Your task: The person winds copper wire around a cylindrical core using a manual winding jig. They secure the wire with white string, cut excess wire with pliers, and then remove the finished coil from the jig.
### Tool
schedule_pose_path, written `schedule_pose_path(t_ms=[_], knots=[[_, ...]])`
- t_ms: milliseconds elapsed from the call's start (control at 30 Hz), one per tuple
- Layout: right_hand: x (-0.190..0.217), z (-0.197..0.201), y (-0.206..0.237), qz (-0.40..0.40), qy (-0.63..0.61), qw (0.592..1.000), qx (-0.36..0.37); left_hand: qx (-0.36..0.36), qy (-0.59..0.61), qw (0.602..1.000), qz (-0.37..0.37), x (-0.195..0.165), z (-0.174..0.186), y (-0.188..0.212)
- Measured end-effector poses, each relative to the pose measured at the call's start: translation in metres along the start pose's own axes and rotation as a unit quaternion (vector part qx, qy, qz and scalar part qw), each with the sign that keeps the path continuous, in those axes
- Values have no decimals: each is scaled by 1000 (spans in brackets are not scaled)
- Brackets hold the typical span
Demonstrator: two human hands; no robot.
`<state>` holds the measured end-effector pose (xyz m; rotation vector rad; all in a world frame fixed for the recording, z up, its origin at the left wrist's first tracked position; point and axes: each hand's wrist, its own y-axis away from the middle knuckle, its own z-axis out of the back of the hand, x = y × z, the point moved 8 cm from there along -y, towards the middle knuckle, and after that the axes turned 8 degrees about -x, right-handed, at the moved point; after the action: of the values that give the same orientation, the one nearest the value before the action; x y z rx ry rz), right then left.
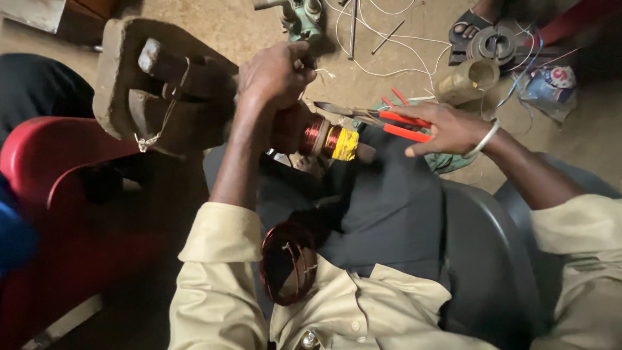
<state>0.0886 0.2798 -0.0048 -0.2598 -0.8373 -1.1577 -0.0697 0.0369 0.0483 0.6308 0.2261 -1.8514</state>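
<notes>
Item: 1 winding spool (327, 137), copper-red wire with a yellow tape band, mounted on a wooden winder (162, 97) at centre. Left hand (275, 74) fisted on the crank just beyond it. Right hand (447, 129), right of the spool, fingers closed round orange-handled pliers (379, 116). 1 loose copper coil (288, 262) near, on lap.

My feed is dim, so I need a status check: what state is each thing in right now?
Left hand: closed on the top of the wound spool.
Right hand: holding pliers.
Pliers: red handles, jaws near the spool.
Wound spool: copper winding, yellow tape band, lying sideways.
Copper wire coil: loose loop, resting on the lap.
Brass cylinder: lying on the floor.
</notes>
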Motion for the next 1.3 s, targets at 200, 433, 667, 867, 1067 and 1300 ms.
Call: schedule_pose_path(t_ms=[200, 433, 667, 867, 1067, 1300], knots=[[-8, -9, -26, -9, 15, 1000, -15, -20, -18, 999, -23, -9, 9, 4], [-6, -20, -40, -16, -34, 999, -5, -25, -13, 999, -16, -9, 10, 4], [-6, -20, -43, -49, -54, 997, -8, -26, 7, 1000, -13, -9, 11, 3], [-1, -24, -44, -39, -108, 993, -22, -49, 50, 997, -24, -6, 11, 3], [9, -14, -45, -41, -104, 993, -47, -173, 126, 975, -65, -3, 26, 8], [-10, 22, 24, -163, -17, 984, -73, -223, 125, 964, -77, 4, 34, 7]])
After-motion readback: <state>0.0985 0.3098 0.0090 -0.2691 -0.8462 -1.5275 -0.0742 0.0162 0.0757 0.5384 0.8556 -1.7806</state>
